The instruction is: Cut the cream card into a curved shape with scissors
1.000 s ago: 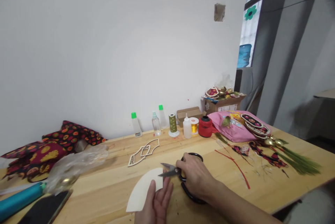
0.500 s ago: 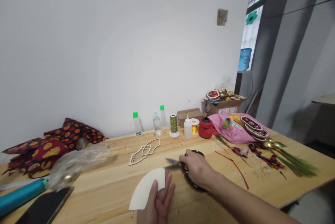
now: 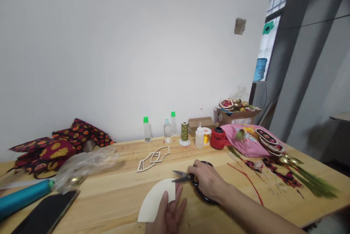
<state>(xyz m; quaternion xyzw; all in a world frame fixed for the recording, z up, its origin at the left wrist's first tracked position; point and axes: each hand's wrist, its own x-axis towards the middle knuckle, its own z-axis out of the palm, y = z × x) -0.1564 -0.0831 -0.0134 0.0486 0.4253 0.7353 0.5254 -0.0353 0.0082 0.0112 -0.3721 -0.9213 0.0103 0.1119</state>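
Observation:
In the head view, my left hand [image 3: 169, 210] pinches a cream fan-shaped piece of card [image 3: 154, 197], thumb on top and fingers beneath its right edge. My right hand [image 3: 206, 179] grips black-handled scissors [image 3: 184, 178] by their loops. The blades point left and are parted, with the lower tip at the card's upper right corner. Whether the blades touch the card I cannot tell. Beyond the card lie fan-shaped wooden frames [image 3: 153, 159], overlapping on the tabletop.
Behind stand glue bottles [image 3: 199, 138], a green thread spool [image 3: 185, 132] and red thread [image 3: 218, 138]. At right lie a pink pouch [image 3: 244, 141], red cord [image 3: 250, 181] and green tassels [image 3: 317, 183]. Patterned cloth [image 3: 62, 144], a phone [image 3: 45, 214] and a teal cylinder [image 3: 26, 198] occupy the left.
The scissor blades have opened wider, and the lower tip now meets the card's upper corner in view. The whole scene has shifted slightly right as the camera moved.

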